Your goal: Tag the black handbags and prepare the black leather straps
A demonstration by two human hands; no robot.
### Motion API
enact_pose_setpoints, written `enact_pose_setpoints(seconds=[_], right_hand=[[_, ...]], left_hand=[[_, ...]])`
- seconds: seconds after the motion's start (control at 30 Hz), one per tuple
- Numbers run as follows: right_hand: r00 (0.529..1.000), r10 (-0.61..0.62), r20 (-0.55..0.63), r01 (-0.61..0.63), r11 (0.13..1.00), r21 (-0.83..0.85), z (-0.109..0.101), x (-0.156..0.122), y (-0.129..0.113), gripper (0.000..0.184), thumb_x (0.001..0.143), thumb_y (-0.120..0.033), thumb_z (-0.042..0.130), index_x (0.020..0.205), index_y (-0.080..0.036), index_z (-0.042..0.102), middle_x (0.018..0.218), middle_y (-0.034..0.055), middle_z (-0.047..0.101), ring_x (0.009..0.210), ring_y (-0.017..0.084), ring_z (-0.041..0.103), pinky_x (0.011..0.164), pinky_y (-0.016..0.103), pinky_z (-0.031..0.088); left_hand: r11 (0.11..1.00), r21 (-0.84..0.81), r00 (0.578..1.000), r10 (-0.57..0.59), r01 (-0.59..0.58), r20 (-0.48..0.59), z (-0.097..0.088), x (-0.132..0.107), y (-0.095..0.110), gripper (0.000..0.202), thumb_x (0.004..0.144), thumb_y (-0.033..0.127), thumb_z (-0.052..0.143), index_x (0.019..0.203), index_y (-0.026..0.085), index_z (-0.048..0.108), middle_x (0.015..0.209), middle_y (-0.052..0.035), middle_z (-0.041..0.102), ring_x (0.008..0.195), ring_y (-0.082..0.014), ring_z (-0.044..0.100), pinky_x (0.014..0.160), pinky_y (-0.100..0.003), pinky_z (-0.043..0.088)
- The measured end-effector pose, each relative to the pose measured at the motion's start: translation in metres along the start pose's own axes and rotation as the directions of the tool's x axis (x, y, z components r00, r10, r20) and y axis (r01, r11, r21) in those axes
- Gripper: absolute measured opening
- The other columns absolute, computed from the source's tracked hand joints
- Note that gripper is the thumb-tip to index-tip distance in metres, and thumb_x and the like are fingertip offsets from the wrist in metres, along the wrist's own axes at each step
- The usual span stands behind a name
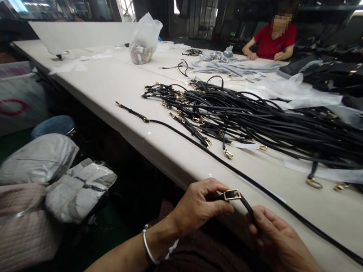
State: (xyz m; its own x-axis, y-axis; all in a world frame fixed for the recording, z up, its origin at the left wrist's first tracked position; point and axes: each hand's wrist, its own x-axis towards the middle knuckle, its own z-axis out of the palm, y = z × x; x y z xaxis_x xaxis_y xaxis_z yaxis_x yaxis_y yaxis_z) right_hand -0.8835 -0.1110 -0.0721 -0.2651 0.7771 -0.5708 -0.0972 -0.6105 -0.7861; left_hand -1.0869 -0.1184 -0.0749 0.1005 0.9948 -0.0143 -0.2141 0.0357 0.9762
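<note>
Held over the table's front edge is a narrow black strap [246, 205] with a gold rectangular buckle [232, 195]. My left hand [198, 207] pinches the strap just left of the buckle, thumb below and fingers above. To the right of the buckle, my right hand [271, 231] grips the same strap between thumb and fingers; its lower fingers are partly in shadow. A single long black strap [200, 147] lies along the table just beyond both hands. Farther back spreads a large pile of black straps [256, 115] with gold buckles and clasps.
The pale table [107, 84] carries a clear plastic bag [144, 42], grey wrapped strips [226, 67] and black bags [354, 73]. Across it sits a person in a red shirt [275, 41]; another person's arm shows at far right. Wrapped bundles [80, 189] lie on the floor at left.
</note>
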Motion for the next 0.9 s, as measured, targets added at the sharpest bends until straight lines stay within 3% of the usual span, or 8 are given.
enact_pose_setpoints(seconds=[0.07,0.17,0.33,0.43,0.5,0.63,0.77,0.9], right_hand=[[0.998,0.000,-0.063,0.000,1.000,0.005,-0.004,-0.001,-0.003,0.049,0.065,-0.058,0.086,0.074,-0.017,0.061,0.064,-0.0015,0.055,0.054,0.006,0.039,0.048,0.014,0.034],[0.992,-0.039,-0.118,0.042,0.999,0.022,-0.007,-0.001,-0.008,0.048,0.064,-0.057,0.087,0.075,-0.017,0.063,0.063,-0.0025,0.055,0.052,0.005,0.038,0.046,0.012,0.033],[0.994,-0.109,-0.027,0.107,0.992,-0.073,-0.002,0.009,-0.013,0.046,0.063,-0.055,0.089,0.073,-0.017,0.065,0.062,-0.0012,0.057,0.054,0.007,0.041,0.048,0.015,0.032],[0.989,-0.136,0.057,0.145,0.971,-0.191,0.009,0.014,-0.011,0.042,0.066,-0.054,0.088,0.074,-0.017,0.067,0.061,-0.0020,0.056,0.056,0.007,0.040,0.051,0.018,0.032],[0.984,-0.161,0.080,0.176,0.958,-0.226,0.017,0.016,-0.009,0.040,0.069,-0.053,0.086,0.073,-0.018,0.067,0.061,-0.0029,0.055,0.057,0.007,0.039,0.052,0.018,0.033],[0.982,-0.184,0.050,0.190,0.964,-0.186,0.027,0.018,-0.004,0.039,0.073,-0.054,0.083,0.073,-0.019,0.066,0.060,-0.0048,0.053,0.056,0.007,0.038,0.052,0.019,0.032],[0.983,-0.184,0.009,0.182,0.962,-0.206,0.028,0.019,-0.003,0.042,0.072,-0.056,0.083,0.073,-0.018,0.064,0.062,-0.0041,0.053,0.058,0.008,0.040,0.053,0.020,0.034],[0.989,-0.142,0.037,0.147,0.965,-0.218,0.013,0.017,-0.008,0.046,0.069,-0.060,0.083,0.076,-0.017,0.065,0.064,-0.0023,0.055,0.059,0.009,0.041,0.053,0.020,0.033]], left_hand=[[0.989,0.132,0.997,0.070,-0.073,0.024,-0.010,0.001,0.002,0.028,0.084,0.030,0.076,0.110,0.019,0.077,0.102,-0.0079,0.071,0.097,-0.0203,0.064,0.090,-0.029,0.048],[0.982,0.180,0.991,0.041,-0.063,0.127,-0.021,0.002,0.007,0.031,0.090,0.029,0.068,0.120,0.020,0.073,0.111,-0.0087,0.071,0.106,-0.0210,0.063,0.098,-0.031,0.045],[0.984,-0.099,0.963,-0.123,0.151,0.239,-0.017,0.005,0.006,0.039,0.087,0.028,0.072,0.121,0.016,0.061,0.094,-0.0063,0.073,0.089,-0.0174,0.067,0.085,-0.029,0.050],[0.968,-0.189,0.968,-0.126,0.168,0.218,-0.011,0.009,-0.003,0.033,0.085,0.041,0.074,0.097,0.015,0.057,0.075,-0.0020,0.067,0.067,-0.0126,0.062,0.068,-0.023,0.048],[0.985,-0.121,0.976,-0.102,0.127,0.194,-0.010,0.010,-0.009,0.037,0.088,0.050,0.067,0.095,0.014,0.059,0.072,-0.0010,0.063,0.062,-0.0110,0.058,0.062,-0.022,0.046],[0.998,0.062,0.984,-0.041,0.031,0.174,-0.010,0.008,-0.011,0.043,0.095,0.054,0.054,0.108,0.014,0.065,0.094,-0.0067,0.063,0.068,-0.0125,0.057,0.060,-0.024,0.048],[0.975,0.188,0.985,0.094,-0.121,0.143,-0.011,0.006,-0.006,0.035,0.089,0.046,0.067,0.106,0.016,0.070,0.107,-0.0089,0.064,0.088,-0.0187,0.061,0.077,-0.028,0.050],[0.995,0.098,0.994,-0.036,0.026,0.100,-0.013,0.007,-0.008,0.029,0.090,0.042,0.067,0.096,0.014,0.074,0.086,-0.0055,0.066,0.077,-0.0155,0.059,0.074,-0.026,0.047]])
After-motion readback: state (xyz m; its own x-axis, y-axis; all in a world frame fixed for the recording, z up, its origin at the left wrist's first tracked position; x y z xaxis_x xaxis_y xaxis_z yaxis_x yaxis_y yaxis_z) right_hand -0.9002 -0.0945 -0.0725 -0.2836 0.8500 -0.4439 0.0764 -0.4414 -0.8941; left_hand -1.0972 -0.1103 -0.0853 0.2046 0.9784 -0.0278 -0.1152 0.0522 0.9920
